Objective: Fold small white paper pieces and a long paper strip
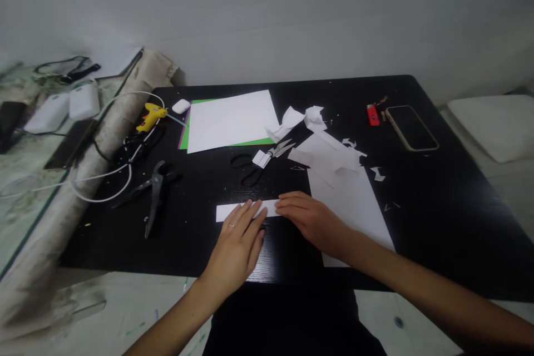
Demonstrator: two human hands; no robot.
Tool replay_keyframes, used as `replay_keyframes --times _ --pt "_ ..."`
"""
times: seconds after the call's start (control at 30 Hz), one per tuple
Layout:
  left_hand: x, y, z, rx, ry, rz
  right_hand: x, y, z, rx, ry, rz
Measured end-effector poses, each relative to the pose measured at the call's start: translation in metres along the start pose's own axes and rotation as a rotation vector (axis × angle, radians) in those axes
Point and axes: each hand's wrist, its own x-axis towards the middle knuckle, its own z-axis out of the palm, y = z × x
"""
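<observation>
A narrow white paper strip (226,212) lies on the black table in front of me. My left hand (240,239) rests over its middle with the fingers stretched flat on the paper. At the strip's right end, my right hand (311,219) touches it with extended fingertips; its thumb is hidden. Just beyond the strip are scissors (281,148) with black handles and a small white paper piece (261,159) on them. Under my right forearm lies a large white sheet (350,200), with cut paper scraps (323,150) on its far end.
White paper (231,122) lies on coloured sheets at the back. To the left are a yellow glue gun (151,117), pliers (156,186) and a looped white cable (100,200). A red lighter (372,115) and a phone (412,128) sit at the right. A wall stands behind.
</observation>
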Motion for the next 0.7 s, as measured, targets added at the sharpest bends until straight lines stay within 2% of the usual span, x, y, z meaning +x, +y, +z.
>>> replay_keyframes --times 0.23,0.4,0.57,0.7 --pt "0.001 0.002 0.004 0.063 0.04 0.052 -0.025 -0.016 0.012 -0.27 0.0 -0.052" --pt "0.001 0.005 0.008 0.1 0.063 0.077 -0.026 -0.025 0.029 -0.404 0.063 -0.059" --pt "0.005 0.008 0.007 0.048 0.129 0.013 -0.019 -0.024 0.026 -0.389 0.068 -0.068" --pt "0.007 0.007 0.004 -0.077 0.163 -0.073 -0.017 -0.018 0.022 -0.335 0.125 -0.052"
